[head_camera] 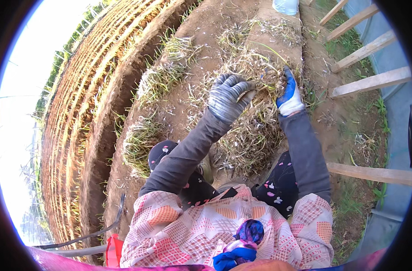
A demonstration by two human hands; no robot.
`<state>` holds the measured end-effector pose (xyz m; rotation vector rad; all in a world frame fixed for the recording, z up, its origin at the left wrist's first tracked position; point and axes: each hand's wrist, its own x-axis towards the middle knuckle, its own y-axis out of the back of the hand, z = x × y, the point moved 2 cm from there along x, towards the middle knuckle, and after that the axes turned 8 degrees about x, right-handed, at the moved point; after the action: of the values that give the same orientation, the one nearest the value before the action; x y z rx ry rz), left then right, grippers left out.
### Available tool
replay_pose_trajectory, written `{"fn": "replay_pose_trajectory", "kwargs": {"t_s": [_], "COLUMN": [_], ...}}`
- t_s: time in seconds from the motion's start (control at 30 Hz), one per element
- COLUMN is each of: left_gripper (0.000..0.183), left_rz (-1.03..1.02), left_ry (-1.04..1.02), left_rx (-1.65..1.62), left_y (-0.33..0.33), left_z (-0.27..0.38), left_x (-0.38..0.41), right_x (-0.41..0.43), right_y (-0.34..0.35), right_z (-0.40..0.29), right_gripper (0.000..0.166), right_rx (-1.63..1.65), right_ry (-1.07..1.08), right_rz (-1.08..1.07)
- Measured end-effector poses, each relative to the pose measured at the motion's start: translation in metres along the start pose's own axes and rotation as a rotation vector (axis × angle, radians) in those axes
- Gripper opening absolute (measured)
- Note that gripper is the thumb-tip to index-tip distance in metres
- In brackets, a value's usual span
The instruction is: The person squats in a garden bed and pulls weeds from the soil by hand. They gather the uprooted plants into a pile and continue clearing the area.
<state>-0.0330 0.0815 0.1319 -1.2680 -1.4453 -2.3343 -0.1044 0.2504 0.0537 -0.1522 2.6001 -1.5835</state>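
My left hand (231, 96), in a grey striped knit glove, has its fingertips pinched together on dry leaf strands beside a small clump of onion-like plants (278, 81). That clump sits in my right hand (289, 95), which wears a white glove with a blue coated palm. One long green leaf (270, 48) sticks up from it towards the far side. Below both hands, between my knees, lies a large heap of dry, tangled plants (253, 145) with some green leaves. What the left fingertips hold is too small to make out fully.
Bundles of green-topped plants (158, 81) lie in a row on the soil at left, with another bundle (141, 144) nearer me. Beyond runs a furrowed field (77, 128). Wooden stakes (372, 81) and plastic sheeting (397, 128) line the right. A bluish translucent container (285, 6) stands ahead.
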Motion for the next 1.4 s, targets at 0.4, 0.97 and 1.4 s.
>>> {"fn": "replay_pose_trajectory", "kwargs": {"t_s": [0.4, 0.97, 1.4], "left_gripper": [0.031, 0.029, 0.026], "left_rz": [-0.441, -0.275, -0.089], "left_ry": [0.355, 0.025, 0.885], "left_rx": [-0.370, 0.023, -1.547], "left_y": [-0.039, -0.074, -0.003], "left_z": [-0.004, -0.059, -0.153], "left_x": [0.002, -0.017, -0.035], "right_x": [-0.012, 0.012, 0.033], "right_y": [-0.012, -0.004, 0.029], "right_z": [0.014, 0.060, 0.016], "right_gripper": [0.043, 0.040, 0.033], "right_rx": [-0.137, -0.398, -0.202], "right_ry": [0.019, 0.089, -0.105], "right_rz": [0.270, 0.275, 0.252]}}
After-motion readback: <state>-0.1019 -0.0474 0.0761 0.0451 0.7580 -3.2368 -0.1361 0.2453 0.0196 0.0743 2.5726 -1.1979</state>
